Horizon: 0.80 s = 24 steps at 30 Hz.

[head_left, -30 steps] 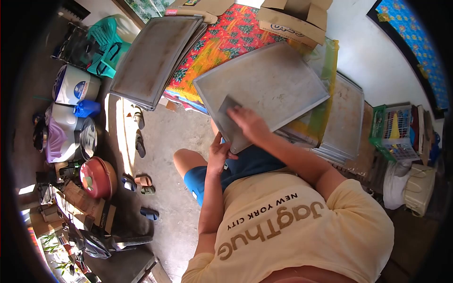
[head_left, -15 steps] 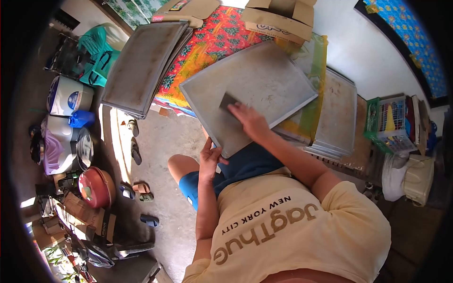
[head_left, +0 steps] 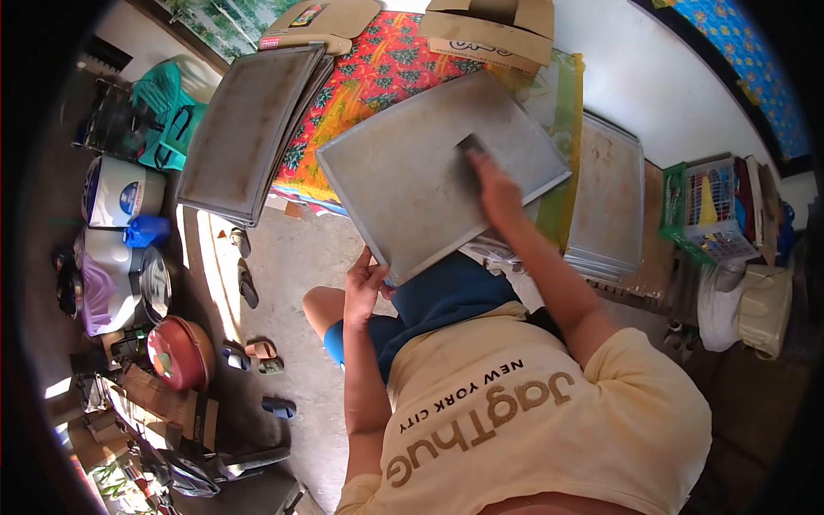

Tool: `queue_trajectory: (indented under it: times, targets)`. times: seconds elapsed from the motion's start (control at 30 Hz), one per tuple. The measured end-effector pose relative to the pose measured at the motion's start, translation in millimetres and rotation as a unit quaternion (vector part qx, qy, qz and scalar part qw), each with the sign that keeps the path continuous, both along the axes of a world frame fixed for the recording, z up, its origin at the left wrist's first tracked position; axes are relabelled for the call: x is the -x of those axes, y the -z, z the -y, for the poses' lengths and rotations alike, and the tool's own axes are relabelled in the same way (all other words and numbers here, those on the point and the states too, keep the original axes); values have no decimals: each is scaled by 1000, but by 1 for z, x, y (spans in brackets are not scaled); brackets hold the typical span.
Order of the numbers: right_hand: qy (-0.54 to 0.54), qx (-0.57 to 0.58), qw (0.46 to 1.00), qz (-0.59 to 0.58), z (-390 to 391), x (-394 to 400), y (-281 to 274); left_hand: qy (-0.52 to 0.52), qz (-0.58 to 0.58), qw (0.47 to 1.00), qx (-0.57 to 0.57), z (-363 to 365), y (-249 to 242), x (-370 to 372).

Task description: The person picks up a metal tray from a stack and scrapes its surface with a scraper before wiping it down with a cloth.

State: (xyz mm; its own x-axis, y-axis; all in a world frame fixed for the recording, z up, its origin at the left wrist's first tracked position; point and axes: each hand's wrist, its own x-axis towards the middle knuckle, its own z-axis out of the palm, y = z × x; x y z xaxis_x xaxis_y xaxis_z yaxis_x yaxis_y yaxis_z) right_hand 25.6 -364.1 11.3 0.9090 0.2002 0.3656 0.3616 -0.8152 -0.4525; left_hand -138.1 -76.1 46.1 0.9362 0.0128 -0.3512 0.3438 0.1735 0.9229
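A large grey metal baking tray (head_left: 412, 163) with a raised rim lies tilted across my lap and the edge of the cloth-covered table. My left hand (head_left: 366, 287) is closed on its near left corner, thumb and fingers around the rim. In my right hand (head_left: 498, 184) is a dark flat rectangular pad (head_left: 469, 144), pressed on the tray's surface right of the middle. Motion blurs that hand and the pad, so the pad's exact kind cannot be made out. Brownish stains mark the tray's face.
Stacked stained trays (head_left: 249, 129) stand at the left of the table, and another stack of trays (head_left: 608, 197) sits at the right. Behind are cardboard boxes (head_left: 489, 43) on a red floral cloth (head_left: 386, 60). A green basket (head_left: 699, 206) is far right; slippers (head_left: 262, 348) lie on the floor.
My right hand has slid the dark pad across the tray, away from me and to the right. My left hand still grips the corner, shifted slightly left with the tray.
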Motion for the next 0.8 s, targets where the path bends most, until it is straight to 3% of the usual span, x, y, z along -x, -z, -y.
queue_trajectory:
  times: [0.03,0.13,0.2,0.23,0.3,0.43,0.53,0.57,0.6,0.63,0.7,0.8]
  targets:
    - [65,-8,998,-27,17,-16,1,-3,-1,1000,-2,-1,1,1]
    - [116,-26,979,-167,13,-15,-32,-6,6,1000,-8,-4,8,-5]
    - [-40,-33,998,-19,-20,21,-3,-11,10,1000,-11,-6,12,-7]
    - [-92,50,994,15,-36,41,2,-10,10,1000,-14,-6,12,-8]
    - [-112,69,991,-21,-42,54,-7,-6,1,1000,-26,-6,5,-7]
    - [92,36,995,0,43,-32,11,-11,-2,1000,-14,-3,-5,-7]
    - [150,7,981,-122,47,-35,-20,-11,10,1000,-1,-6,3,-9]
    - [102,-9,984,-147,31,-21,-23,-9,11,1000,-2,-7,5,-10]
    - [26,-19,998,-49,12,-1,-10,-10,11,1000,-3,-7,4,-11]
    - [-30,54,998,-34,-5,16,0,-13,10,1000,-5,-8,5,-11]
    - [-86,58,994,-27,-16,32,-9,-7,3,1000,-21,-7,2,-11]
    - [60,9,998,-33,47,-24,2,28,-10,999,-39,-13,-8,-15]
